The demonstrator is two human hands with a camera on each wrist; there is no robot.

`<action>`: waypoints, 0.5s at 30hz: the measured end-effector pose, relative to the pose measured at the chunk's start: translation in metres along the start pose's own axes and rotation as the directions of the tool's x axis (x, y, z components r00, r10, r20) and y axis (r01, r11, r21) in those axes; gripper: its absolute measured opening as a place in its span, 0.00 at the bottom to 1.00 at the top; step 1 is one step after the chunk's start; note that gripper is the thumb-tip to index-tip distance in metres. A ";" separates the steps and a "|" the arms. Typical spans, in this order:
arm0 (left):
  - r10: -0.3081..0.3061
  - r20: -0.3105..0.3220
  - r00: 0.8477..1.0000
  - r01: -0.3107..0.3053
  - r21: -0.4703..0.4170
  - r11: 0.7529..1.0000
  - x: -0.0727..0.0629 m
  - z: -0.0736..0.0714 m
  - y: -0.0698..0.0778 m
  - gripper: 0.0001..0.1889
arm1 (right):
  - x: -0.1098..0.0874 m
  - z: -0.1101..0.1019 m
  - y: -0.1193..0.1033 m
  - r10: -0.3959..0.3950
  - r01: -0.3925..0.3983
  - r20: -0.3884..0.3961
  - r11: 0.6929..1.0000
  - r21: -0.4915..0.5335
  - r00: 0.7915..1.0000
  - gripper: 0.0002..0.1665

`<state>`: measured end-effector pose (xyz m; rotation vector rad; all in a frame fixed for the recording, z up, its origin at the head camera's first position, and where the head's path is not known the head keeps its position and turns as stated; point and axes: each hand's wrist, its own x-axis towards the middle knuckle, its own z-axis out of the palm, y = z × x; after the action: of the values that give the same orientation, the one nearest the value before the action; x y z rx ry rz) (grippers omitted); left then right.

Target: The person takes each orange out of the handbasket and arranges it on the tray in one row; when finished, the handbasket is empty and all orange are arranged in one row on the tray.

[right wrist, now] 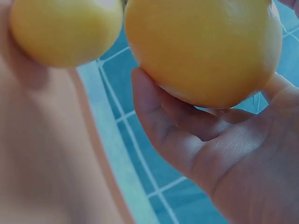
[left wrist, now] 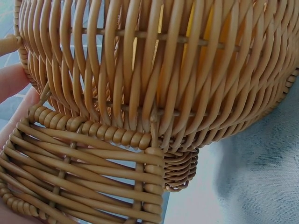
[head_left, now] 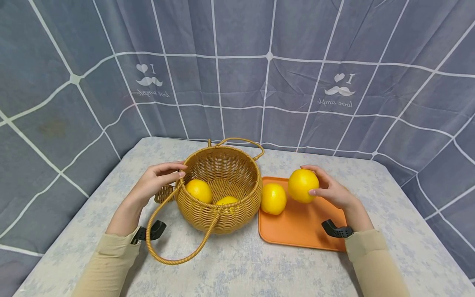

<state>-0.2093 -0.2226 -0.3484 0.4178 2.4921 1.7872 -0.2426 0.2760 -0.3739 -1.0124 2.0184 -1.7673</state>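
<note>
A round wicker basket [head_left: 241, 216] stands left of centre, with one yellow fruit [head_left: 198, 190] and part of a second yellow fruit [head_left: 227, 201] showing inside. My left hand [head_left: 160, 178] holds the basket's left rim between thumb and fingers; the left wrist view shows its woven wall [left wrist: 196, 70] close up. On the right, my right hand [head_left: 331, 190] grips a round, glossy yellow fruit [head_left: 303, 185] over the orange tray [head_left: 304, 227], thumb on the near side. Another yellow fruit [head_left: 273, 199] rests at the tray's left side, close beside the basket.
One looped basket handle [head_left: 174, 262] hangs down toward the front, and the other handle [head_left: 241, 139] leans to the back. A small woven piece [head_left: 164, 194] juts from the basket's left side. A patterned cloth [head_left: 252, 268] covers the table; a grey checked curtain [head_left: 241, 82] rises behind.
</note>
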 end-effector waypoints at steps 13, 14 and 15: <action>0.002 0.005 1.000 -0.002 0.017 1.000 0.000 0.000 0.001 0.22 | -0.018 -0.007 0.017 0.102 -0.101 0.005 0.990 -0.097 0.995 0.36; 0.002 0.004 1.000 -0.002 0.020 1.000 0.000 0.000 0.001 0.22 | -0.018 -0.007 0.019 0.107 -0.105 0.012 0.990 -0.097 0.994 0.36; 0.002 0.005 1.000 -0.002 0.022 1.000 0.000 0.000 0.001 0.22 | -0.018 -0.007 0.021 0.111 -0.109 0.017 0.989 -0.101 0.994 0.36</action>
<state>-0.2089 -0.2226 -0.3474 0.4254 2.5108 1.7593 -0.2411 0.2931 -0.3960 -0.9259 2.1242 -1.6060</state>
